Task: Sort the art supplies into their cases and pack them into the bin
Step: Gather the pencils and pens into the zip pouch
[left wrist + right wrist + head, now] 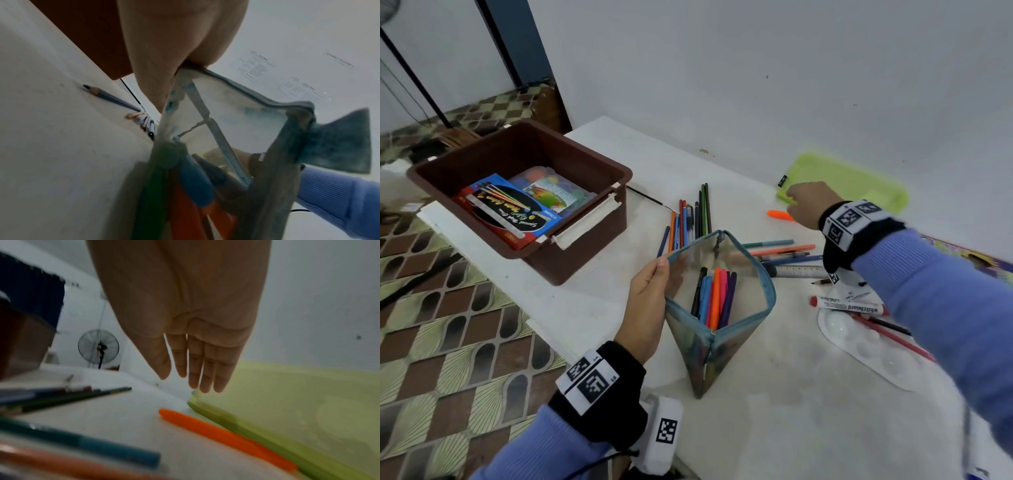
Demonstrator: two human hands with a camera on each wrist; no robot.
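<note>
Two hands in play. My left hand (645,305) pinches the rim of the clear pouch (717,308), thumb and fingers (158,68) clamped on the blue zipper edge, holding the mouth wide open. The pouch stands upright on the desk (774,411), just right of those fingers. Inside it: a bundle of markers (714,298), black, blue, orange, pink, purple, tips up.

My right hand (806,204) is out over the far side of the desk, fingers (205,369) straight and together, holding nothing. Fingertips hover at the near corner of the green case (849,185); can't tell if they touch it. An orange marker (780,215) lies on the desk just below those fingertips, alongside the green case edge.

Beyond the left fingers: a row of pencils and pens (688,219) lying side by side on the desk. Right of the pouch, below my right wrist: a few more pens (777,250), a ruler (801,272), a red whiteboard marker (847,305), a white paint palette (866,346) with red pencils across it.

Brown bin (524,198) sits well left of the left fingers, at the desk corner. Already in it: a pencil box (510,212) and a clear paint case (554,190).
</note>
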